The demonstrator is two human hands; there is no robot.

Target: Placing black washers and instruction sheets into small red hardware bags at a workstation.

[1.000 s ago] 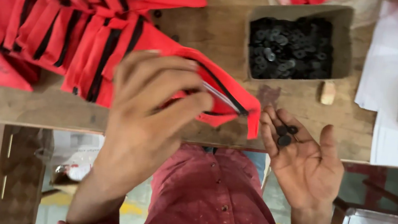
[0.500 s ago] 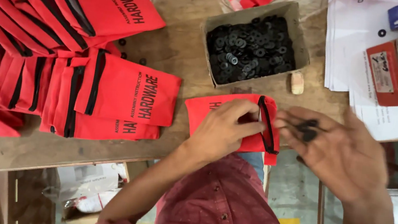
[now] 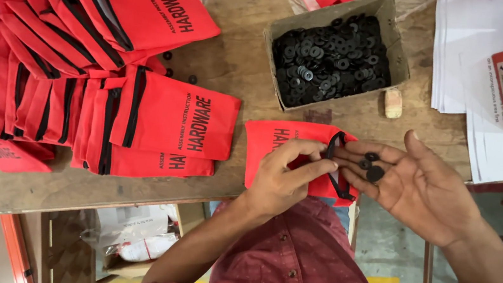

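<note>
Left hand [image 3: 288,178]: fingers curled, pinching the black-trimmed mouth of the red pouch [image 3: 283,140].
Right hand [image 3: 416,181]: spread open, palm up, black washers [image 3: 371,165] resting on its fingers.
Pouch: lay at the desk [image 3: 235,63] edge, between both hands.

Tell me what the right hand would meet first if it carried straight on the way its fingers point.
The right hand, palm up with small black washers on its fingers, points left at the black-trimmed mouth of the red fabric pouch that the left hand holds open. It would likely meet that opening first, though depth is unclear.
</note>
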